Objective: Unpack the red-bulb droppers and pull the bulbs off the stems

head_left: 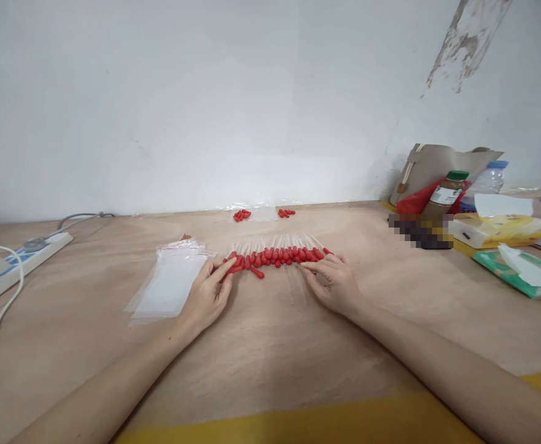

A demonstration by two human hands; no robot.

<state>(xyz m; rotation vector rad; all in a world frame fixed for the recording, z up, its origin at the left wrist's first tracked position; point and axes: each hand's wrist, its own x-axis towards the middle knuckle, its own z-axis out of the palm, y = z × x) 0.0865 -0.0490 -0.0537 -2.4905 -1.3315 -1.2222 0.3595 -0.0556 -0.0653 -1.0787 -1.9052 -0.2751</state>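
On the worktop [270, 351], one long row of red-bulbed droppers [277, 254] lies between two hands, packed too tightly to count. The left hand [208, 293] touches the row's left end with loosely spread fingers. The right hand [332, 283] touches the right end likewise, and neither is clamped on anything. One stack of clear bags [171, 283] lies just left, and two small red heaps [241, 214] sit behind.

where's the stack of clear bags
In the head view, the stack of clear bags lies on the table left of centre, just beside the left hand and left of the row of red-bulbed droppers.
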